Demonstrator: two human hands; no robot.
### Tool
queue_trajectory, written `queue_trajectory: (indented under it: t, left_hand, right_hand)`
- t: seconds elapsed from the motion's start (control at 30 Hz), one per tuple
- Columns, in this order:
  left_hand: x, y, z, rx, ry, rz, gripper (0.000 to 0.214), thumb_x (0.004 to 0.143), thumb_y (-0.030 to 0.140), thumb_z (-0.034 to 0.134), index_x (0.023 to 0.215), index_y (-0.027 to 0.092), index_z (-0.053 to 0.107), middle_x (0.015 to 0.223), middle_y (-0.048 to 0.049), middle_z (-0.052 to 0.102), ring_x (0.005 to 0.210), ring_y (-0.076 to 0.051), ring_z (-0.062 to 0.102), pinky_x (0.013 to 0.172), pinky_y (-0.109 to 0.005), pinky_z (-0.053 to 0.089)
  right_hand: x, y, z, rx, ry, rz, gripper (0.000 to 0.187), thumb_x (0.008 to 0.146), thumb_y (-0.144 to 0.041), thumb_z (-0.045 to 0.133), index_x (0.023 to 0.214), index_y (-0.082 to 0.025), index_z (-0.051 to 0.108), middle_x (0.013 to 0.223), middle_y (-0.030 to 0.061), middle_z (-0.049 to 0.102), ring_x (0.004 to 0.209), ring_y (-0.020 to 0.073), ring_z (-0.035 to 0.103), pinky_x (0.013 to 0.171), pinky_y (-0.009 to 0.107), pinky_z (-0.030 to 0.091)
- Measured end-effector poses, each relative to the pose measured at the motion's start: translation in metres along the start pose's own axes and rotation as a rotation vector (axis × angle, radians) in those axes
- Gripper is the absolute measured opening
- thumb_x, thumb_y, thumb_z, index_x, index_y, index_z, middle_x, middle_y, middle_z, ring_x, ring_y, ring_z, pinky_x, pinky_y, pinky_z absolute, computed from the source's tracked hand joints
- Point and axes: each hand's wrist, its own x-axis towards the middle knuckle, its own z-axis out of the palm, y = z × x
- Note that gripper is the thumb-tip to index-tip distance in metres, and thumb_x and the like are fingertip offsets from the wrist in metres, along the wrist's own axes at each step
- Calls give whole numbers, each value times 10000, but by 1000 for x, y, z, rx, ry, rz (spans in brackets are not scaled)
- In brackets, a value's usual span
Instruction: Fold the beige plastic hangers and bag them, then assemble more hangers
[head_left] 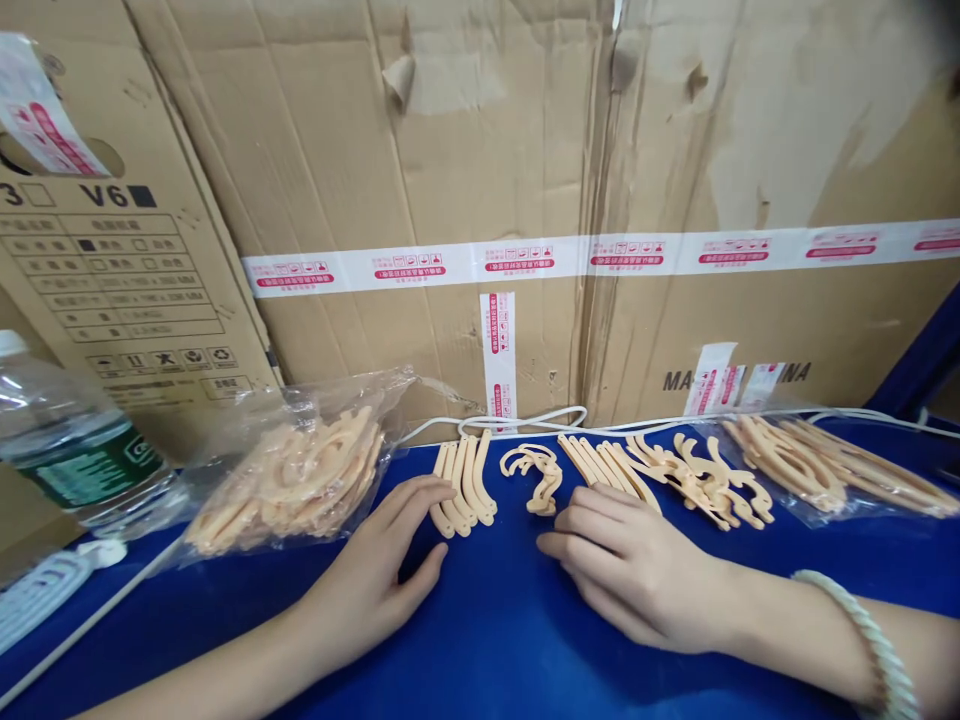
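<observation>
My left hand (375, 570) lies flat and open on the blue table (495, 640), its fingertips touching a small row of curved beige plastic pieces (465, 480). My right hand (630, 570) also rests open, fingers stretched, beside a row of straight beige strips (600, 465). Between the two rows lie a few loose curled pieces (536, 475). Neither hand holds anything. A pale bead bracelet (862, 630) circles my right wrist.
A clear bag of beige pieces (292, 480) lies at left, another bag (832, 465) at right, with a loose pile (712, 480) between. A water bottle (67, 440) stands far left. Taped cardboard boxes (480, 200) wall off the back. A white cable (525, 420) runs along them.
</observation>
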Motion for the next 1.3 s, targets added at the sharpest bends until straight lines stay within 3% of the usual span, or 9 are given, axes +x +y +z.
queue_trajectory:
  t: [0.27, 0.5, 0.83, 1.17, 1.3]
  left_hand:
    - [3, 4, -3, -11, 9, 6, 317, 923, 210, 440, 1238, 227, 465, 1245, -94, 560, 1182, -237, 548, 1020, -419, 461]
    - [6, 6, -4, -71, -7, 53, 191, 929, 169, 421, 1081, 192, 534, 1128, -80, 572, 1083, -200, 562, 962, -360, 466]
    - [7, 7, -5, -81, -25, 78, 142, 896, 120, 445, 972, 180, 550, 1036, -66, 569, 995, -200, 544, 899, -359, 455]
    - [8, 9, -8, -84, -93, 122, 203, 899, 115, 427, 1033, 186, 561, 1078, -73, 550, 1032, -225, 505, 918, -383, 427]
    - [8, 8, -8, -100, -112, 134, 159, 929, 140, 428, 1017, 184, 553, 1060, -70, 566, 1040, -222, 500, 936, -386, 417]
  right_hand:
    - [-3, 33, -1, 13, 84, 299, 263, 939, -172, 426, 1119, -149, 616, 980, 134, 646, 918, 253, 594, 790, 408, 511]
    - [-5, 59, 4, 34, -5, 328, 297, 953, -218, 463, 1192, -107, 599, 1021, 150, 645, 954, 263, 609, 836, 421, 528]
    - [-3, 66, 13, 136, -98, 312, 325, 979, -247, 439, 1257, -170, 587, 1070, 136, 650, 984, 255, 592, 875, 444, 491]
    - [0, 72, 22, 201, -63, 298, 275, 949, -304, 542, 1189, -211, 638, 1062, 81, 700, 972, 237, 585, 841, 385, 458]
    - [0, 70, 22, 259, 6, 306, 242, 952, -276, 529, 1125, -208, 684, 1017, 85, 724, 918, 230, 608, 810, 380, 474]
